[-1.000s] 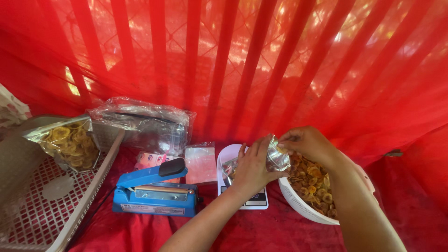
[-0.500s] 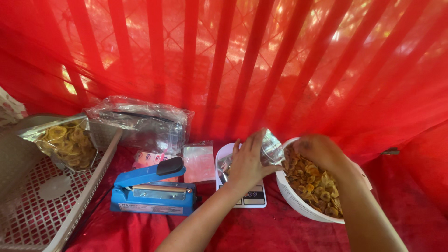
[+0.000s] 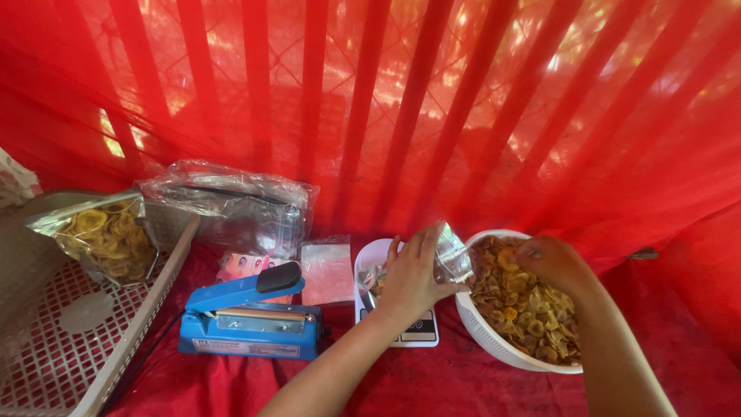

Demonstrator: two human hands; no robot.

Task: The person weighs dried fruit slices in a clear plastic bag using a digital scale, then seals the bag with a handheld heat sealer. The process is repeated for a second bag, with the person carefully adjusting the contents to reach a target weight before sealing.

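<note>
My left hand grips a small clear plastic bag and holds it over a white kitchen scale. My right hand reaches into a white bowl full of golden banana chips, its fingers curled down among the chips. Whether it has chips in its grasp is hidden. The bowl sits on the red cloth just right of the scale.
A blue heat sealer lies left of the scale, with a stack of small clear bags behind it. A bundle of clear plastic lies further back. At the left, a white basket holds a filled bag of chips. Red netting hangs behind.
My right hand left the bag's mouth and moved right, down into the bowl of chips. My left hand keeps the bag over the scale.
</note>
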